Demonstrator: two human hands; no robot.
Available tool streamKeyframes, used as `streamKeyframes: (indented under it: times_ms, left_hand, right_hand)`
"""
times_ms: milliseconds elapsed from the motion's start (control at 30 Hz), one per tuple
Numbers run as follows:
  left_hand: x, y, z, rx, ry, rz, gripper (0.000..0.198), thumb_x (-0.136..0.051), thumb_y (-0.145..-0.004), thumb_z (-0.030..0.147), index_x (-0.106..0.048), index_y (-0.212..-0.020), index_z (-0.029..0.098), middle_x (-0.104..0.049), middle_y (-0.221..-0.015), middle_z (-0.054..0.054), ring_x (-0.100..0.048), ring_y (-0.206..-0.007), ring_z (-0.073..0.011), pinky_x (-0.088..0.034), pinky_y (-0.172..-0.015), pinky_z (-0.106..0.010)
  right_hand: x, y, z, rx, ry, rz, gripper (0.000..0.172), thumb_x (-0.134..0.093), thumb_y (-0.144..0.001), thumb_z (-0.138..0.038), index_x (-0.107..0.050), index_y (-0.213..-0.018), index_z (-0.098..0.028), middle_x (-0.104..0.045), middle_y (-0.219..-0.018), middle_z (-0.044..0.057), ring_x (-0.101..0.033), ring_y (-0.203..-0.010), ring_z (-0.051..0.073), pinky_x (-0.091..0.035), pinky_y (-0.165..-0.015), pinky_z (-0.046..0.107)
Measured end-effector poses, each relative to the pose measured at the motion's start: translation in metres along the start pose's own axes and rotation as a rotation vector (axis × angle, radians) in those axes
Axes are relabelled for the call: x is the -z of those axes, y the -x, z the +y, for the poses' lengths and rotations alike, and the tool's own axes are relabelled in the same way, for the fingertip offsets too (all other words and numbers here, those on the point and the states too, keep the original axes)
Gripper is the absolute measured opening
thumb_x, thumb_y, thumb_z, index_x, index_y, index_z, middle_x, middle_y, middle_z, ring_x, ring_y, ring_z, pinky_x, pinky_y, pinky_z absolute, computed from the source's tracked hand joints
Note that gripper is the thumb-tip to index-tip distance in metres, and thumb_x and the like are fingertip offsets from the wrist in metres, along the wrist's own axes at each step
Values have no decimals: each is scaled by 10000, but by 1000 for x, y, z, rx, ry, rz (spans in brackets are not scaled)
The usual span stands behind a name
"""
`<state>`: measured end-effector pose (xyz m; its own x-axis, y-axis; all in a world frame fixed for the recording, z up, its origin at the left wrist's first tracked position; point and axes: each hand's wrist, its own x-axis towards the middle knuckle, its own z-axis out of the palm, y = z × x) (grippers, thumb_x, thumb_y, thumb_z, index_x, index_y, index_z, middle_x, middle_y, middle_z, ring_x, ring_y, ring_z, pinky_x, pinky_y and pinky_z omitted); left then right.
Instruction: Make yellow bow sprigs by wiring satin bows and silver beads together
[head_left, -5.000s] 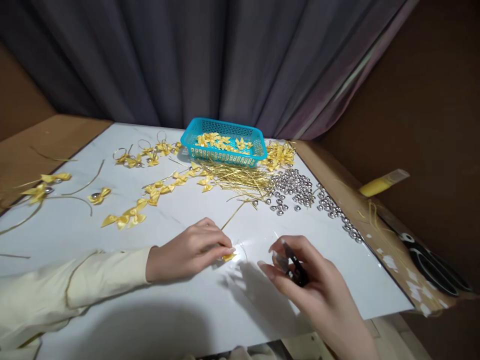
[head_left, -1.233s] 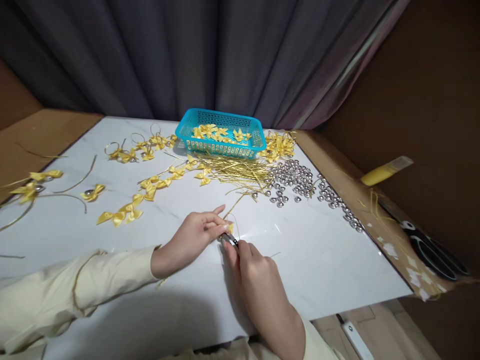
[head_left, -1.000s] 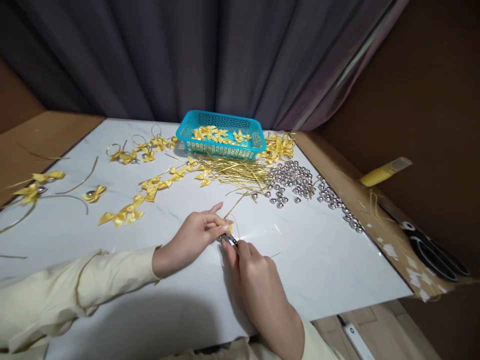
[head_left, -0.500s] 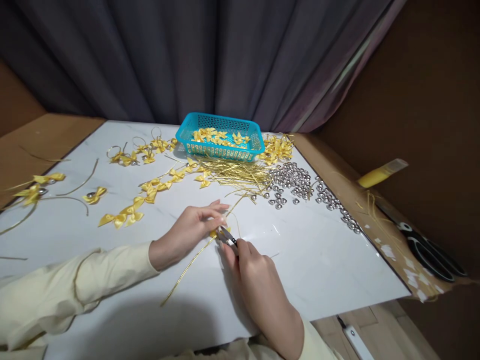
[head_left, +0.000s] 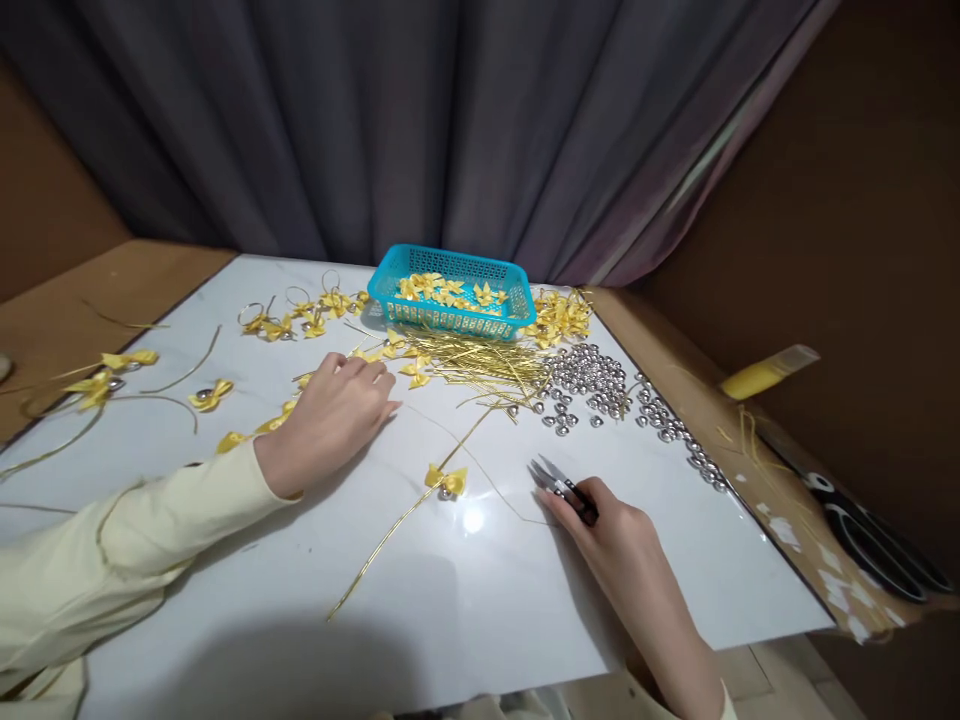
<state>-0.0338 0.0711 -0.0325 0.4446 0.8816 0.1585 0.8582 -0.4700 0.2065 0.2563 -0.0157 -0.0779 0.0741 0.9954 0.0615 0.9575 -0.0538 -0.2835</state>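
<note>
My left hand (head_left: 337,405) lies palm down on the white tabletop (head_left: 615,600), fingers stretched over a row of yellow ribbon bows (head_left: 247,432); nothing shows in its grip. My right hand (head_left: 611,530) is closed round small thread snips (head_left: 559,482), whose blades point left and stand apart. Between the two hands lies a yellow bow with a silver bead (head_left: 446,480) on a long gold wire (head_left: 382,555), touched by neither hand.
A teal basket (head_left: 517,300) with yellow bows stands at the back. In front of it are a heap of gold wires (head_left: 480,355) and several silver beads (head_left: 592,372). Black scissors (head_left: 862,520) and a yellow tube (head_left: 761,372) lie on the right. Finished bows (head_left: 97,380) lie at the left.
Both hands have let go of the bow on the wire. My left hand moved back-left onto the row of bows; my right hand drew away to the right with the snips.
</note>
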Motion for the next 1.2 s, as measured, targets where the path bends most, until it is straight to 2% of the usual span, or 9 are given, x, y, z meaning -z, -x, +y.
streamKeyframes:
  times_ms: [167,267,467,600,667,767,900,1067,1200]
  left_hand:
    - [-3,18,35,-241,171,-251,299,-446,-925,432,-547,-809,175,-583,-816,-28,-526,-765,-195,-364,-680,-305]
    - [-15,24,43,-201,206,-301,276,-471,-919,398,-485,-764,170,-544,-792,-27,-489,-708,-183,-357,-635,-290]
    - [-27,19,40,-120,391,-334,241,-412,-943,291,-440,-727,187,-519,-775,-20,-493,-748,-186,-361,-659,-280]
    - [-24,18,45,-120,531,-325,233,-427,-925,225,-489,-705,179,-552,-743,-12,-520,-745,-170,-371,-681,-262]
    - [-22,20,49,-138,592,-315,211,-457,-911,209,-526,-715,173,-579,-740,-9,-534,-748,-158,-374,-698,-252]
    - [-20,25,53,-169,652,-295,209,-463,-901,188,-556,-715,166,-592,-719,-5,-536,-734,-144,-371,-690,-238]
    - [-12,29,56,-183,731,-321,252,-461,-899,221,-552,-670,165,-555,-649,10,-510,-689,-131,-367,-661,-226]
    - [1,27,55,-5,921,-575,202,-525,-817,235,-521,-627,165,-474,-529,48,-428,-502,-91,-318,-481,-190]
    - [13,23,53,58,1059,-733,211,-557,-804,305,-510,-646,172,-457,-476,61,-423,-445,-85,-318,-446,-181]
  right_hand:
    - [3,-4,-3,-64,293,-43,293,-430,-916,-474,-445,-797,-207,-595,-507,8,-612,-487,235,-277,-436,251]
    - [7,-5,-7,-50,418,-32,274,-440,-920,-445,-450,-804,-197,-583,-495,7,-628,-484,241,-223,-425,243]
    - [21,2,-16,14,482,84,244,-499,-899,-375,-479,-752,-181,-627,-725,47,-650,-549,210,-174,-379,224]
    - [28,7,-32,146,185,173,248,-454,-914,-398,-548,-851,-178,-658,-811,75,-651,-636,204,-327,-411,237]
    - [25,10,-45,233,-95,60,242,-457,-916,-398,-561,-924,-180,-670,-790,56,-633,-611,171,-394,-467,231]
    - [16,13,-64,338,-368,-187,174,-464,-923,-332,-557,-918,-185,-649,-721,8,-574,-543,127,-389,-484,205]
    - [8,13,-70,405,-534,-234,255,-381,-950,-245,-519,-746,-182,-572,-607,-19,-502,-505,102,-361,-503,187]
    - [17,13,-65,414,-645,-285,274,-409,-932,-246,-537,-699,-178,-560,-552,-30,-503,-485,94,-357,-503,177]
    - [24,14,-61,364,-727,-360,310,-419,-939,-311,-559,-699,-174,-513,-511,-43,-462,-452,85,-335,-472,176]
